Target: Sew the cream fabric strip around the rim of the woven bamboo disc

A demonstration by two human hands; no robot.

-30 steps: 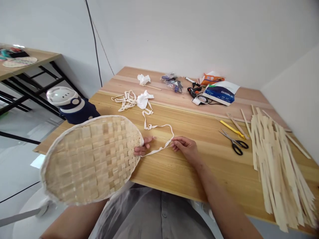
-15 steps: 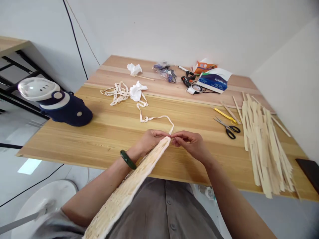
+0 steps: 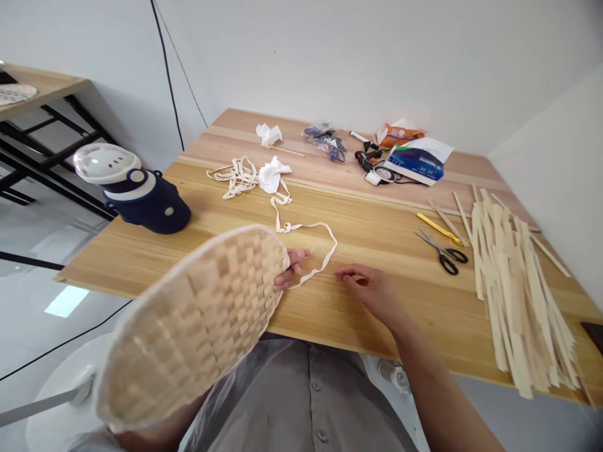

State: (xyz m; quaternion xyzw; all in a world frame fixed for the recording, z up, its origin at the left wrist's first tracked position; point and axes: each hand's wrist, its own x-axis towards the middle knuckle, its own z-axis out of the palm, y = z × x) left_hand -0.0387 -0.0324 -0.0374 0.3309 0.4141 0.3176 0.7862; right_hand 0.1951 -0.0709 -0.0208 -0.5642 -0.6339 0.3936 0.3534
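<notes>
A flat oval piece of woven pale strips, edged with white tape, is tilted with its face toward the camera. My left hand grips its right edge from behind; only some fingers show, and the rest is hidden. From that edge a white ribbon loops over the table to a loose heap. Right of the ribbon, my right hand has thumb and forefinger pinched, with a thin, faint thread seeming to run from them toward the left hand.
Scissors, a yellow tool and a pile of pale strips lie on the right. Crumpled tissues, a tissue pack and a glue gun are farther back. A dark blue jug stands left.
The woven piece has turned from nearly edge-on to face the camera. My right hand has parted from my left hand and moved right. The view has shifted slightly.
</notes>
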